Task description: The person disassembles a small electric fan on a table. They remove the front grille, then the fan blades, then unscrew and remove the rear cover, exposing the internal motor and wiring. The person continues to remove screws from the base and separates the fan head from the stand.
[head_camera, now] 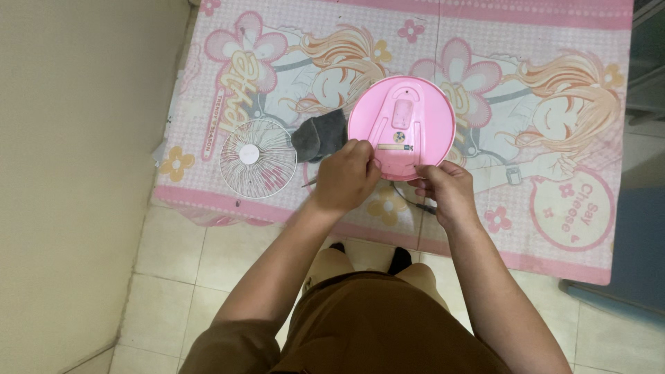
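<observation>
A round pink plastic fan base (402,125) is tilted up with its underside facing me, above a table covered by a pink cartoon-print cloth (554,62). My left hand (345,174) grips the disc's lower left rim, fingers curled over the edge. At the lower right rim, my right hand (447,188) pinches the disc with its fingertips. A thin dark cord (409,197) trails from under the base across the cloth.
A white wire fan grille (258,159) lies flat on the cloth to the left, with a dark grey cloth (320,135) beside it. A beige wall (76,173) stands close on the left. Tiled floor (173,256) lies below the table edge.
</observation>
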